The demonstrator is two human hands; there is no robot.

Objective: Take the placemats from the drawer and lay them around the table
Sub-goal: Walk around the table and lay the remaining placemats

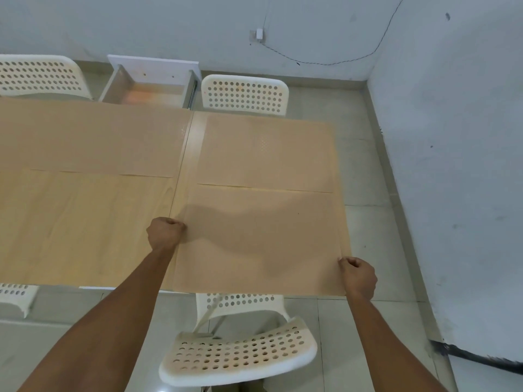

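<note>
Left hand [165, 230]: fist-like grip, fingers curled & pinched on the left edge of the near-right placemat [260, 244], abt mid-edge; forearm comes in from bottom-left.
Right hand [358, 275]: grip also curled tight, pinching same mat at its right edge near the front corner, just off the tabletop's right end.
Near-right placemat: tan, thin, lying on tabletop [85, 230] at its near-right part; a soft ripple/shadow runs across it, so not fully flat. Front edge sits at the tabletop's near edge, right edge hangs slightly past.
Far-right placemat [266, 151]: flat, just beyond the held one; the two edges meet or nearly touch, can't tell which.
Far-left placemat [93, 137]: flat along far side, left of the centre seam, runs out of frame at left.
Near-left of tabletop: bare wood grain.
Drawer [152, 86]: pulled open on the far side, between two chairs; inside looks pale w/ an orange tint, contents can't tell.
Near chair [240, 355]: white, perforated, tucked under the near edge right below the held mat.
Far chairs: one behind far-right mat [244, 94], one at far left [42, 76].
Floor [365, 171]: light tiles; white wall [452, 137] at right.
</note>
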